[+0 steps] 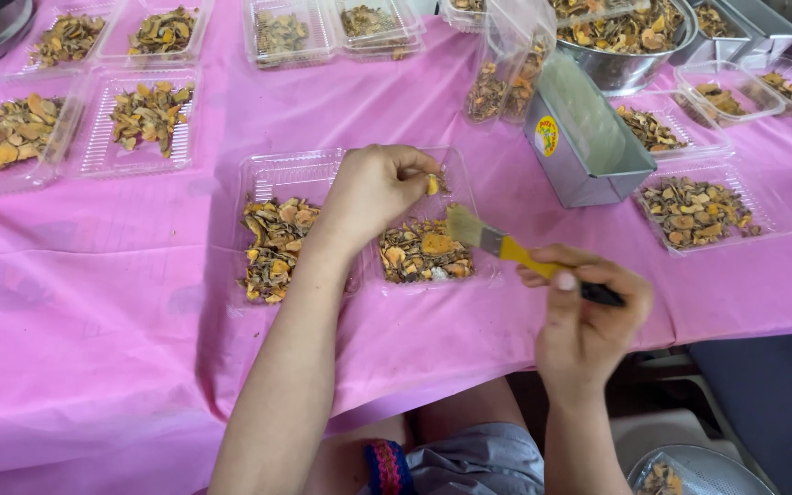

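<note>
Down at the bottom edge, a grey lap and a woven wristband (387, 466) sit closest to the lens, and just right of them a metal bowl (700, 469) with a few dried slices shows below the table line. Up from there, the right hand (588, 316) is closed around the black-and-yellow handle of a small brush (506, 246), bristles aimed left and hovering just over the near corner of a clear plastic tray (456, 174). The left hand (373, 192) comes in over that same tray, thumb and fingertips pinched together on a dried orange slice (432, 184), held just above the pile of dried slices (423, 252) in the tray's right compartment. The left compartment holds a second heap (272, 243). That slice looks featherlight, thin, stiff and brittle, so my read is that it would snap under a hard squeeze; a light pinch at the edges, as now, seems the sound hold. The brush looks light too, with soft bristles that give, best gripped well back on the handle. All around on the pink tablecloth (139, 348) lie more filled trays (148, 119), and a metal tin (588, 147) and a big steel bowl (634, 46) stand to the upper right.
</note>
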